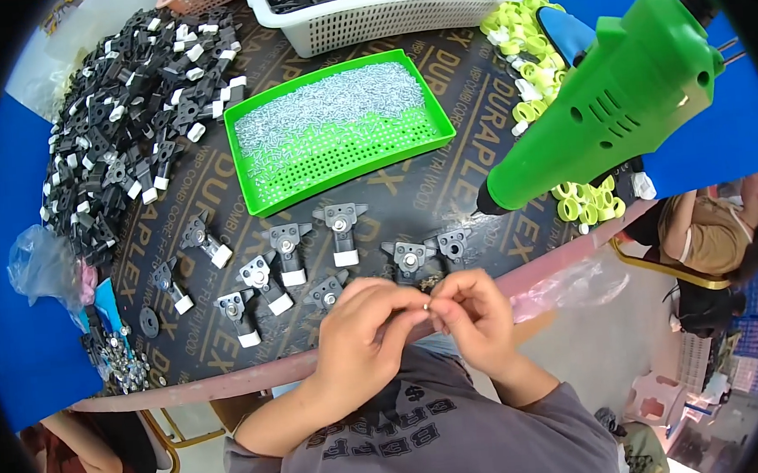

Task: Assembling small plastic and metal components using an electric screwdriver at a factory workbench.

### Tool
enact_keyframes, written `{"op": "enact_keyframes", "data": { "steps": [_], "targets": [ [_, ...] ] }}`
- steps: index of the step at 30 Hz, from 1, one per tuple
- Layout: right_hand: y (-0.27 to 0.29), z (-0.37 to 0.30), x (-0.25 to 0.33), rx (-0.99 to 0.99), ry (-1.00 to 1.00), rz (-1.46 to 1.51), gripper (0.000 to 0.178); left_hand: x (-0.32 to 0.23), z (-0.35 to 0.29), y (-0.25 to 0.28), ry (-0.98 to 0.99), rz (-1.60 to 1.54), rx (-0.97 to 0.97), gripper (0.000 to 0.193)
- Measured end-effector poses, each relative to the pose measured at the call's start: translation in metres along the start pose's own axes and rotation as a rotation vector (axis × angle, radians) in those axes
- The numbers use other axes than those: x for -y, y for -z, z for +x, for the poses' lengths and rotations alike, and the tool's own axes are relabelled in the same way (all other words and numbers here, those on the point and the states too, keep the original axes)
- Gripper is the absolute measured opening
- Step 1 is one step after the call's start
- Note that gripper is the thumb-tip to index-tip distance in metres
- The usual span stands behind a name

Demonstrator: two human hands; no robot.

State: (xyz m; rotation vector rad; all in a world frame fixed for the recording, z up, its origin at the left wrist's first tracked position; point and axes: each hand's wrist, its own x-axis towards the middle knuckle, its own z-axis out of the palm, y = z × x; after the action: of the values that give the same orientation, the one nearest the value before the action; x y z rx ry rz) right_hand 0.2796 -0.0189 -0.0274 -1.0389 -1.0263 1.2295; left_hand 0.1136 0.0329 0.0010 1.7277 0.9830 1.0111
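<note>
My left hand (359,334) and my right hand (480,324) meet at the table's near edge, thumbs and forefingers pinched together. Between the fingertips shows a tiny shiny metal piece (426,306), too small to tell its kind. Just beyond my hands lie several black plastic brackets, most with a white end and a round metal centre, such as the bracket (341,232) and the bracket (288,250). One black bracket (324,293) is partly hidden behind my left hand. Another bracket (410,257) lies beyond the fingertips, beside a bracket (453,245) without a visible metal centre.
A green tray (305,189) holds many small silver screws. A large green power screwdriver (598,107) hangs at right, near yellow-green rings (588,202). Black parts (116,123) are heaped at left; small metal fittings (126,364) lie below. A white basket (382,27) stands behind.
</note>
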Motion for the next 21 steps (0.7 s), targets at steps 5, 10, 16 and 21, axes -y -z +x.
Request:
{"op": "enact_keyframes", "data": {
  "steps": [5,10,16,21],
  "targets": [
    [0.006,0.011,0.007,-0.068,-0.008,-0.020,0.010,0.007,0.007,-0.025,0.071,-0.088,-0.106,0.015],
    [0.028,0.020,0.004,-0.067,-0.154,-0.022,0.010,0.006,0.015,-0.021,-0.092,0.266,-0.024,0.037],
    [0.040,0.037,0.000,-0.233,-0.071,-0.444,0.008,0.007,0.019,-0.001,-0.097,0.671,0.204,0.065],
    [0.037,0.040,0.002,-0.185,-0.072,-0.592,0.008,0.010,0.010,-0.004,-0.080,0.759,0.131,0.059]
  ]
}}
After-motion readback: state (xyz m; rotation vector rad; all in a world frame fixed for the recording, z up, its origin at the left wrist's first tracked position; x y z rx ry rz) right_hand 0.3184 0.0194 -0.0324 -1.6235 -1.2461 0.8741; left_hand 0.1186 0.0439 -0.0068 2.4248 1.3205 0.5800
